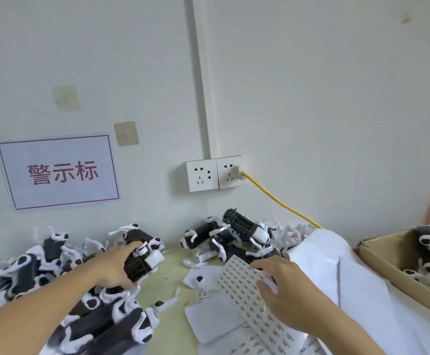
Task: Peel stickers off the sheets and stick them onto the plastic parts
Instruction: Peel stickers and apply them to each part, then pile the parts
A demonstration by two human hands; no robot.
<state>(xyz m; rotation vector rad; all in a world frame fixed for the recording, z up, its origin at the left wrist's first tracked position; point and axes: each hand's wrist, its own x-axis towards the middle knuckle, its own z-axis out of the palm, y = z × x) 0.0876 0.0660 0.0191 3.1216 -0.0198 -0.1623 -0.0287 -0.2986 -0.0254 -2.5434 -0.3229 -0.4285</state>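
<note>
My left hand [114, 269] grips a black-and-white plastic part [143, 262] on top of a pile of the same parts [63, 298] at the left. My right hand [288, 290] rests with spread fingers on a sticker sheet [239, 283] covered in small printed labels, which lies slanted over other white sheets. Whether a fingertip holds a peeled sticker I cannot see. A second heap of parts [234, 234] lies against the wall in the middle.
A cardboard box [388, 262] with more parts stands at the right, white paper [336, 265] draped beside it. A yellow cable [280, 198] runs from the wall socket [216, 174] down behind the paper. Blank sheets [214, 321] lie on the green tabletop [168, 280].
</note>
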